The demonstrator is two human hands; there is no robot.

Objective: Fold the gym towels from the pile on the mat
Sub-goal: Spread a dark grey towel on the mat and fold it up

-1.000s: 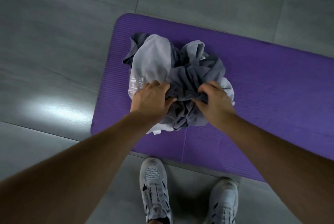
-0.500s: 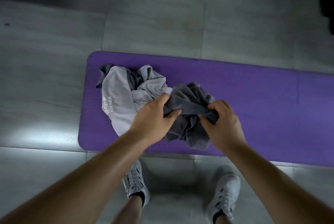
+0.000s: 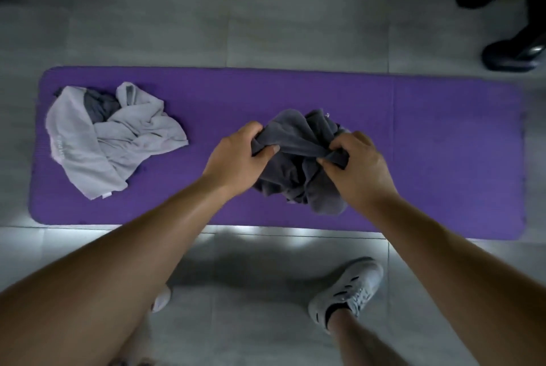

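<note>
A crumpled dark grey towel (image 3: 298, 164) is bunched over the middle of the purple mat (image 3: 428, 158). My left hand (image 3: 236, 158) grips its left side, thumb and fingers curled into the cloth. My right hand (image 3: 357, 167) pinches a fold on its right side. At the mat's left end lies the pile (image 3: 109, 141): light grey towels, rumpled, with a darker grey one partly showing beneath them.
The mat lies on a grey tiled floor (image 3: 280, 10). My white shoes (image 3: 348, 288) stand just in front of the mat's near edge. Another person's black shoe (image 3: 514, 53) and dark clothing are at the top right.
Both hands have carried the dark grey towel away from the pile to the mat's middle. The light grey pile stays at the left end. The view has pulled back.
</note>
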